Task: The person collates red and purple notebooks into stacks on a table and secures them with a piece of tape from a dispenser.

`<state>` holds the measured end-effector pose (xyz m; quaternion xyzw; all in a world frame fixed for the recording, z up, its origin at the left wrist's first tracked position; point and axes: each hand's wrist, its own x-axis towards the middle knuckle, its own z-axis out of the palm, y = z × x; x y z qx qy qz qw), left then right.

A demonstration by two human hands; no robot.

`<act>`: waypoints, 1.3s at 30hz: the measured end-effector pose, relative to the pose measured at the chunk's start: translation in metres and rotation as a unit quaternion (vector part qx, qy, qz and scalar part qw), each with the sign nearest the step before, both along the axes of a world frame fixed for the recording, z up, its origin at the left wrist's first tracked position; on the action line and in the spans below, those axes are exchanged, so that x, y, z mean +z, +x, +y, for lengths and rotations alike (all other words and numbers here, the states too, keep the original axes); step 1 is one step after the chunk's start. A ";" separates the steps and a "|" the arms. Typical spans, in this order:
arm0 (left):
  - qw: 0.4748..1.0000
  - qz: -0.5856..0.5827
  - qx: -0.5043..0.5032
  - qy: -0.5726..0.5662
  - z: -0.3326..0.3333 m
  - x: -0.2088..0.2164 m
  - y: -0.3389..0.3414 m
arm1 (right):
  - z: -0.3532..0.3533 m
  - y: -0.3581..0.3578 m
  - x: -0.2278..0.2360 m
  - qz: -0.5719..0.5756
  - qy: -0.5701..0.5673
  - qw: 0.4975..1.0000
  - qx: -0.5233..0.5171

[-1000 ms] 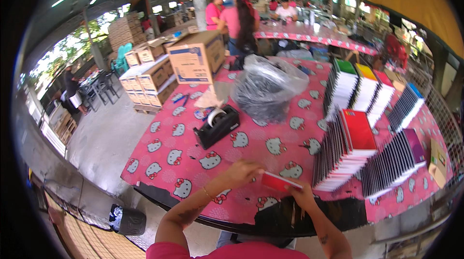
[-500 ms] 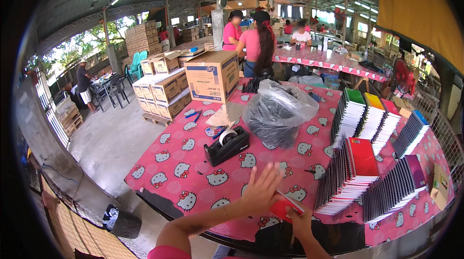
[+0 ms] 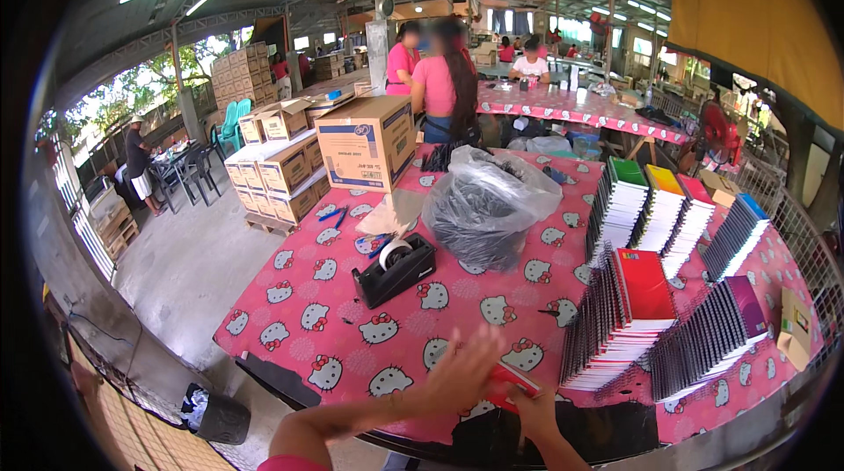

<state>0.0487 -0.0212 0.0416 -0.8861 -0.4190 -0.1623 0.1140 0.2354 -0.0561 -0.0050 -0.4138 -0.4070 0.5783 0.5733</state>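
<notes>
A red notebook (image 3: 503, 383) is tilted up at the front edge of the table, gripped along its near right side by my right hand (image 3: 536, 409). My left hand (image 3: 459, 376) is open beside its left edge, the fingers stretched upward and slightly blurred; whether the palm touches the notebook I cannot tell. To the right stands a tall stack of red spiral notebooks (image 3: 644, 286), with a stack of purple ones (image 3: 747, 308) next to it. Beyond my hands sits a black tape dispenser (image 3: 396, 270) with a white roll.
A clear plastic bag of black coils (image 3: 488, 216) lies mid-table. Blue-handled pliers (image 3: 334, 214) and a large carton (image 3: 365, 146) are at the left. Green (image 3: 628, 174), yellow (image 3: 665, 181) and blue notebooks (image 3: 749, 207) stand at the back right. Two people in pink (image 3: 444, 84) stand beyond.
My left hand has come down and slightly left beside the notebook, its fingers now closer together. The right hand still grips the notebook. The whole view has shifted slightly.
</notes>
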 end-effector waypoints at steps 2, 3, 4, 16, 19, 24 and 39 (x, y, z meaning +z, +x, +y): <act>1.000 -0.005 -0.005 -0.001 0.012 0.015 0.002 | 0.002 -0.001 -0.002 -0.006 0.001 1.000 0.006; 1.000 -0.004 -0.022 -0.014 0.005 0.006 0.004 | 0.002 0.001 -0.002 -0.012 0.003 1.000 0.009; 0.998 0.003 -0.043 -0.036 -0.004 -0.004 0.003 | 0.005 0.004 -0.001 -0.014 0.005 1.000 0.008; 0.999 -0.049 -0.007 0.011 -0.003 0.005 0.013 | 0.003 0.004 -0.014 -0.066 0.016 0.997 0.036; 0.996 -0.055 -0.073 0.021 0.001 -0.002 0.010 | 0.006 0.007 -0.017 -0.087 0.021 0.995 0.044; 0.987 -0.110 -0.115 -0.001 0.000 -0.011 -0.003 | -0.003 0.011 -0.013 -0.147 0.022 0.986 0.081; 0.991 -0.075 -0.108 0.023 0.001 0.007 0.007 | -0.007 0.006 0.009 -0.174 0.062 0.981 0.054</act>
